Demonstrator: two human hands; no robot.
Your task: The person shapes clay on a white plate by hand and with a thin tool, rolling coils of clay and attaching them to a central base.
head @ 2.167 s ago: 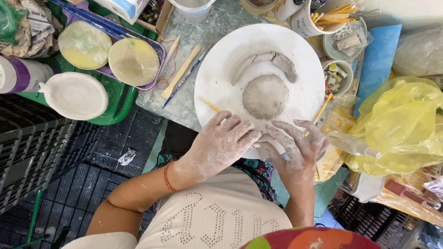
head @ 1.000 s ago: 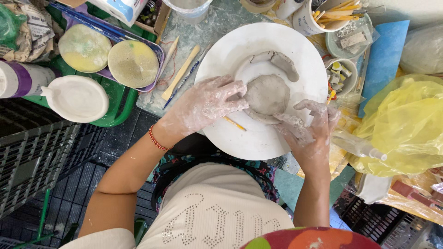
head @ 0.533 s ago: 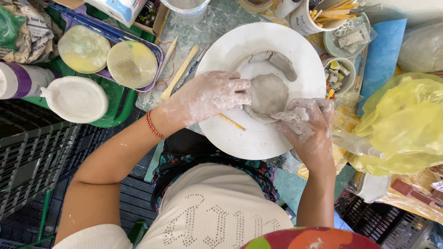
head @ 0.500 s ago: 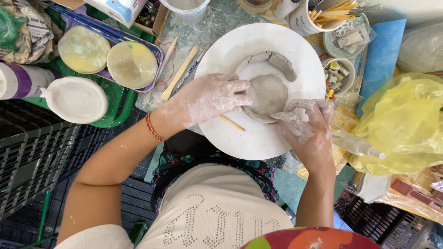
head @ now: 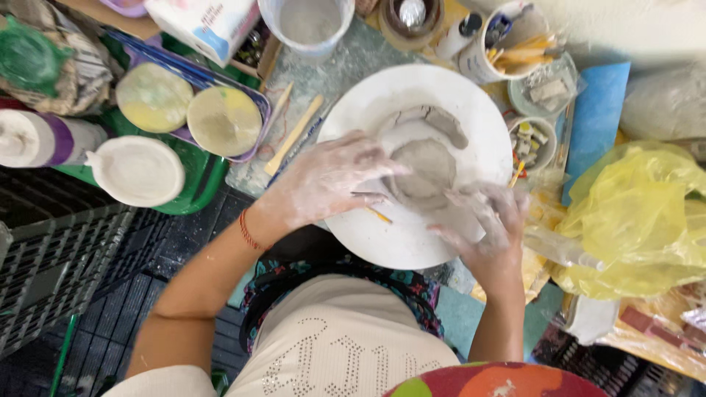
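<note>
While both hands worked the grey clay disc at the middle of the white round board, head view showed the left hand spread flat at its edge and the right hand loosely curled on a clay strip; even light pressure would join best.

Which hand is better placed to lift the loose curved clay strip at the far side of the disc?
Left, probably. The left hand lies nearer the curved clay strip; the right hand presses clay at the near rim.
</note>
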